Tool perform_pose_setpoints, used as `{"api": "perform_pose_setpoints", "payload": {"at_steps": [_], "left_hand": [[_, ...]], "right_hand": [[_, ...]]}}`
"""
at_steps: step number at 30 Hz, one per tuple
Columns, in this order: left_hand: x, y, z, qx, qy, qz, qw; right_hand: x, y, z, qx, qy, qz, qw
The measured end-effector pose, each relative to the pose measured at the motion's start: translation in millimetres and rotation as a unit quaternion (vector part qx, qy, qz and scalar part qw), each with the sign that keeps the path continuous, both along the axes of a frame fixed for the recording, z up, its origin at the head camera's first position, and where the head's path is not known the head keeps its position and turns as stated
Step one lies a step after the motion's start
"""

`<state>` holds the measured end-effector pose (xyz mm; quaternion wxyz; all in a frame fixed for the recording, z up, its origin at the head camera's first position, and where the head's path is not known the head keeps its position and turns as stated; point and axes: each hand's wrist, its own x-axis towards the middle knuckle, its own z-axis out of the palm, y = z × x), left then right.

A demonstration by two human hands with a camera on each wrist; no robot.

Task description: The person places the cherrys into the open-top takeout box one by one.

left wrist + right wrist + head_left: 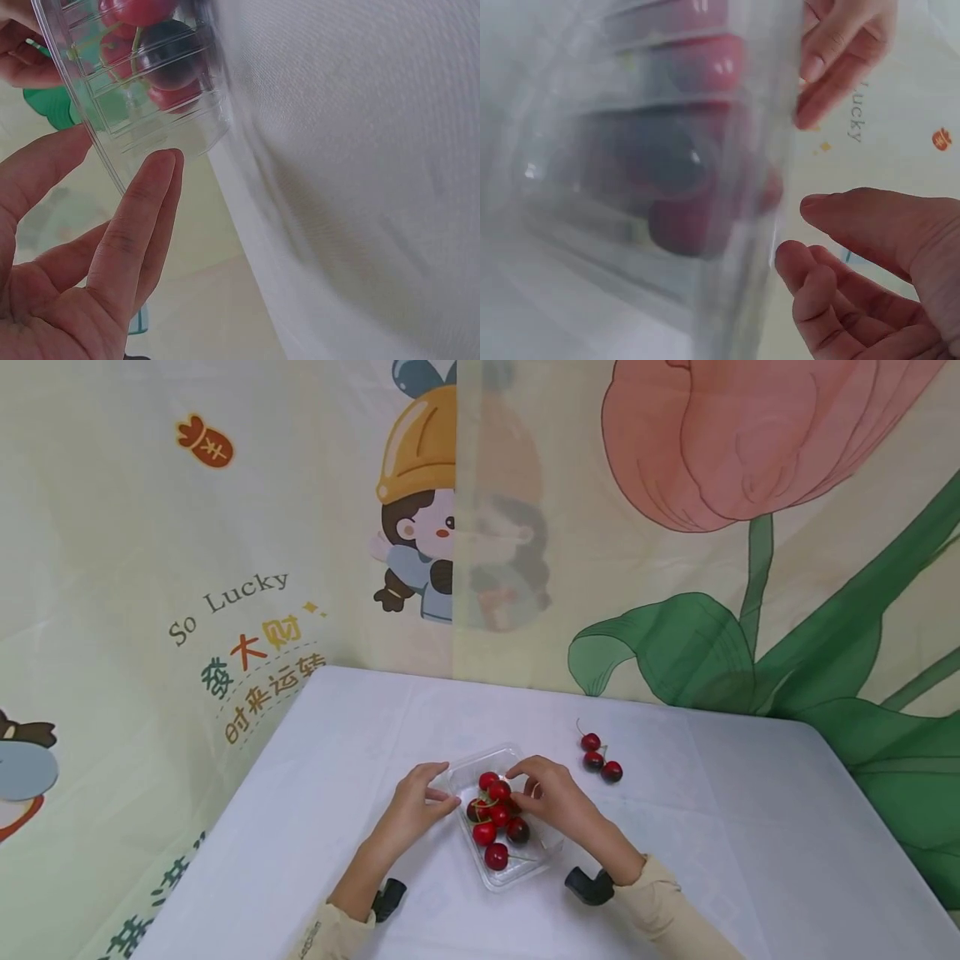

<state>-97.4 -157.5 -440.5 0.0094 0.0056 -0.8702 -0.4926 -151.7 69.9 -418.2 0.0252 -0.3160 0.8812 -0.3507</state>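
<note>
a person's two hands flank a clear plastic container of dark red cherries on a white tabletop. the left hand stands at the container's left side, released, its fingers mostly extended and their tips at the rim and wall; whether they press there cannot be told. the right hand reaches in over the container's right rim, its fingers bent but loose, a gap between thumb and fingertips in the right wrist view, and no fruit visible in its grasp.

the relation that appears to matter most is between the right hand and the fruit: the heaped cherries lie just to the left of its fingertips, inside the container and nearer to them than to the left hand's. the container's long axis runs away from the person at a slant, its far end leaning left and its near end right, so the two hands sit across from each other at its long sides, both toward its far half. one stemmed cherry lies apart at the container's near end.

outside, beyond the container and to its right, three loose cherries rest close together on the tabletop, touched by neither hand; the right hand is the nearer. a printed curtain hangs behind the container.
</note>
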Motion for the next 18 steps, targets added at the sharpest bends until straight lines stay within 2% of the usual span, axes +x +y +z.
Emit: {"api": "perform_pose_setpoints", "payload": {"at_steps": [6,12,15,18], "left_hand": [[0.7,-2.2,-2.8,0.009,-0.001,0.003,1.0],[-0.5,0.5,-2.3,0.007,-0.004,0.0,1.0],[-0.7,0.8,-2.5,0.004,-0.002,-0.002,1.0],[-0.5,0.1,-2.9,0.004,-0.003,0.002,1.0]], "right_hand": [[-10.3,18,-0.2,-0.026,0.028,-0.058,0.9976],[-25.6,63,-10.6,-0.033,0.066,-0.136,0.988],[-31.1,86,-16.3,-0.028,0.056,-0.179,0.9818],[-35.4,102,-21.6,-0.006,0.021,-0.217,0.9759]]}}
